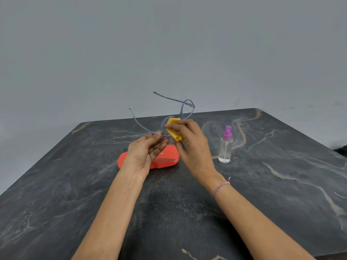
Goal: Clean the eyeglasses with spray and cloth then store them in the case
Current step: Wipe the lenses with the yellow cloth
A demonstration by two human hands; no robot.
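Clear blue-framed eyeglasses [186, 109] are held up above the table with both temples unfolded. My left hand [144, 153] pinches the frame at the hinge of the lower lens. My right hand [189, 141] presses a folded yellow cloth [175, 130] onto that lower lens, thumb on one side and fingers on the other. The upper lens is free. An orange glasses case [165, 158] lies shut on the table behind my left hand, partly hidden by it. A clear spray bottle [225, 146] with a purple nozzle stands upright to the right.
The dark marble table [272, 184] runs to a far edge near the grey wall and a right edge beyond the bottle. A red-and-white thread bracelet circles my right wrist.
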